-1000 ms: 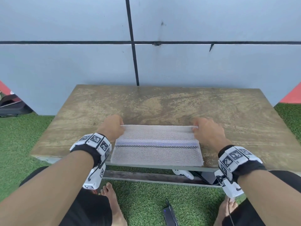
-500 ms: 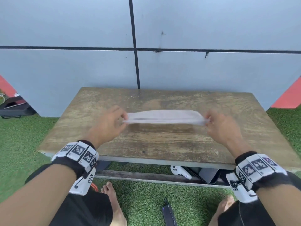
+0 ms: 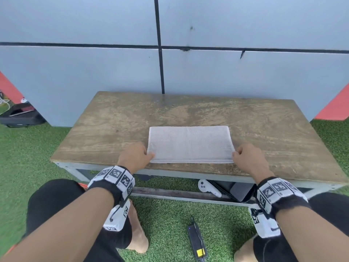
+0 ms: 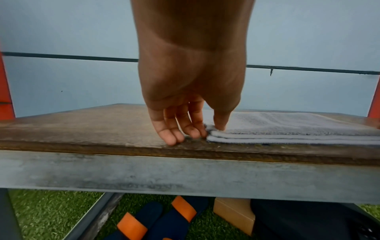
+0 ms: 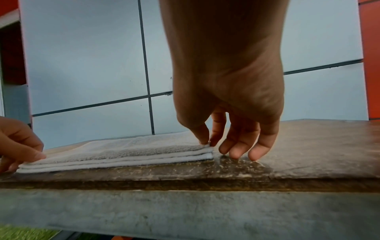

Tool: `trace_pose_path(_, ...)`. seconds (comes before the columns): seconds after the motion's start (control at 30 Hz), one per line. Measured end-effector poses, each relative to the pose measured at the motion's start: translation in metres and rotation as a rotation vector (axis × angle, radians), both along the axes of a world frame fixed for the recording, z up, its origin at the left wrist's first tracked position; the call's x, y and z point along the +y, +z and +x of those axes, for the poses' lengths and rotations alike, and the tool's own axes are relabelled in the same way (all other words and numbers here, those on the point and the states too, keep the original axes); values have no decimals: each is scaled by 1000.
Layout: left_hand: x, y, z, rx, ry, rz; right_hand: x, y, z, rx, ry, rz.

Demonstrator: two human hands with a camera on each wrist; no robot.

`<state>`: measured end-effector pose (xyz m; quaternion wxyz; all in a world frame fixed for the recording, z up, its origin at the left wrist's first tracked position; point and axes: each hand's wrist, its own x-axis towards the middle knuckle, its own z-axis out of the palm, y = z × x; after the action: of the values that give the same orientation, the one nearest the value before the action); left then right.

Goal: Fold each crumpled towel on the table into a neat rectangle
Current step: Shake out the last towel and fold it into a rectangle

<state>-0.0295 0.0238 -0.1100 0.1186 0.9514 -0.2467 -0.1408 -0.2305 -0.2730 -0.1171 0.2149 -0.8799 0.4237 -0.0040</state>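
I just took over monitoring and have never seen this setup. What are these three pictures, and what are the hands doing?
No machine here: a person works bare-handed, with marker bands and small cameras on both wrists. The wide picture comes from a camera on the head, looking down at a wooden table. The other two look along each wrist at the fingers. On the table lies one pale towel, folded into a flat, layered rectangle. The left hand pinches its near left corner, thumb on top. The right hand pinches the near right corner between thumb and forefinger, its other fingers touching the wood.
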Motion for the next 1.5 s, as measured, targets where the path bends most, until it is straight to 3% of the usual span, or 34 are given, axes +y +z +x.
trace_pose_path(0.3, -4, 22, -2, 28, 63, -190, -1, 19, -6, -68, 4, 33)
trace_pose_path(0.57, -2, 13, -8, 109, 114, -5, 1, 16, -12, 73, 0, 68)
trace_pose_path(0.67, -14, 15, -13, 63, 134, 62, 18, 22, -4, -67, -46, -90)
trace_pose_path(0.73, -31, 13, -15, -38, 62, 67, 32, 21, 15, -211, 53, -232)
trace_pose_path(0.8, -57, 10, -21, -97, -82, -82, 51, 18, 41, -263, 224, -231)
trace_pose_path(0.9, -96, -8, -24, -126, -296, -221, 77, 4, 80, -213, 406, -104)
trace_pose_path(1.1, -101, -58, -20, -192, -346, -74, 65, -39, 89, 90, 539, -106)
trace_pose_path(1.5, -82, -62, -7, -235, -222, -39, 24, -48, 70, 71, 357, -186)
